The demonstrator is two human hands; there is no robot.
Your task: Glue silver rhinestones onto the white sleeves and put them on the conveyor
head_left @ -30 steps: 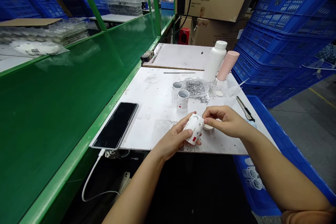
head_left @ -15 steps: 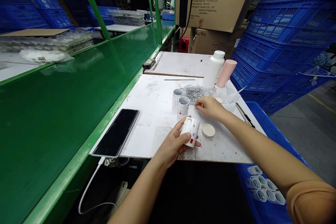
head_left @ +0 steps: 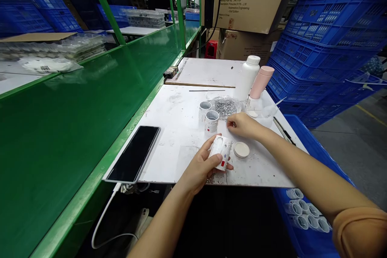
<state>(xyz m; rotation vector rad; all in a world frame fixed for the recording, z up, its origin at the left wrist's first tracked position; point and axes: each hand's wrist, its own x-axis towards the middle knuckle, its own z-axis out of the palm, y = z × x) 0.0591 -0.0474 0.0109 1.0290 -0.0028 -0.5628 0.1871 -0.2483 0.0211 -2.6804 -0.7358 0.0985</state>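
**Left hand clamps a white tube above the worktop**

The left grip is closed around the white tube, with the fingers on its far side and the thumb across the top. The tube is tilted, has a small red mark on its side, and is held near the worktop's front edge at 6 o'clock. Its lower end is hidden by the hand, so contact with the surface cannot be told.

The right hand is empty of anything large, its grip drawn together with the fingers curled, at 2 o'clock from the tube. Just below it lies a round cream lid, at 3 o'clock from the tube. Two open metal-rimmed tubes stand upright at 12 o'clock, beside a clear bag of silver bits at 1 o'clock. A white bottle and a pink bottle stand further out, and a black smartphone lies at 9 o'clock.
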